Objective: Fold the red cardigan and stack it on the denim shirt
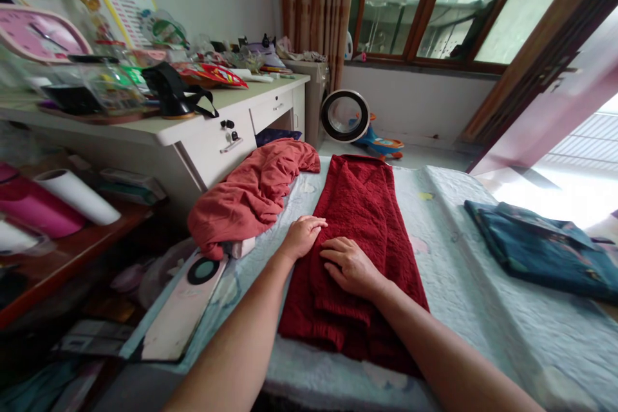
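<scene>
A dark red textured garment (pixel 367 206) lies spread lengthwise on the pale blue bed cover (pixel 241 283), with layers folded over one another and gathered edges at its near end. My left hand (pixel 305 236) rests on the garment's left edge, fingers stretched out. Just to the right, my right hand (pixel 352 265) lies on the upper layer with its fingers apart and slightly bent. Neither hand grips the cloth. To the left is a crumpled coral-red cloth (pixel 255 190). On the far right sits a folded pair of blue jeans (pixel 541 248).
A white desk (pixel 212 148) crowded with jars, packets and a pink clock (pixel 43 34) runs along the left. A pale flat case (pixel 181 315) lies at the bed's left edge. Beyond the bed stand a round black-and-white object (pixel 328 117) and a blue ride-on toy (pixel 379 141).
</scene>
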A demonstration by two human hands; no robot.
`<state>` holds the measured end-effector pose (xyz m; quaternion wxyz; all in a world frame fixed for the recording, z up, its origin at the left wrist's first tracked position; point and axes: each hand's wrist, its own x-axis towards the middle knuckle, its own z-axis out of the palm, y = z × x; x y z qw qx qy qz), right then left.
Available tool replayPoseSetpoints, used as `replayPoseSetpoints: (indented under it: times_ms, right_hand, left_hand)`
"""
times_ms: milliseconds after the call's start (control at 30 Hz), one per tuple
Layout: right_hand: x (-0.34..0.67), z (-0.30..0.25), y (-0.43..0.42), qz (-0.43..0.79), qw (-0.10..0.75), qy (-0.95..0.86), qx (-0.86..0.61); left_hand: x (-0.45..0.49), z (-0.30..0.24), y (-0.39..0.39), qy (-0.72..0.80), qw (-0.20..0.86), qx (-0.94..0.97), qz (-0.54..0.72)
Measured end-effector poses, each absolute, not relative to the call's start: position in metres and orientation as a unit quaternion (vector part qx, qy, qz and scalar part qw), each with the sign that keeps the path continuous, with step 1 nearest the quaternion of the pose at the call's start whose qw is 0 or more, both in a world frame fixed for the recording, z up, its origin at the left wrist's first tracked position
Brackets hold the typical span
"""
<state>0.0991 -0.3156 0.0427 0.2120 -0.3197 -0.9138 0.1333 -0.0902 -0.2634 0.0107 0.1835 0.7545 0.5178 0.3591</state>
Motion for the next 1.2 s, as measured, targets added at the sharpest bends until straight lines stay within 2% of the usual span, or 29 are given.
replayPoseSetpoints:
  times_ms: [167, 367, 500, 667, 867, 1200]
  right_hand:
    - [0.1014, 0.0489, -0.3195, 0.143, 0.2, -0.927, -0.282]
    - [0.1029, 0.0472, -0.3204, 0.193, 0.224, -0.933, -0.207]
    - [0.1021, 0.0444, -0.3195, 0.18, 0.239, -0.919, -0.258]
    - [0.0992, 0.0441, -0.3196, 0.169, 0.171, -0.915, -0.325]
    - [0.099, 0.0479, -0.3204, 0.184, 0.111, -0.927, -0.307]
    - [0.1015, 0.0479, -0.3193, 0.226, 0.128, -0.941, -0.216]
  left_hand:
    - [-0.0912, 0.0103, -0.2631, 0.507, 0.185, 0.759, 0.364]
    - [-0.0916, 0.0099, -0.2628, 0.513, 0.197, 0.752, 0.364]
    - [-0.0923, 0.0103, -0.2618, 0.511, 0.216, 0.744, 0.373]
    - [-0.0936, 0.0107, -0.2612, 0.512, 0.234, 0.738, 0.372]
    - [-0.0933, 0.009, -0.2601, 0.517, 0.23, 0.737, 0.37]
    - [-0.0936, 0.0051, -0.2579, 0.517, 0.227, 0.735, 0.376]
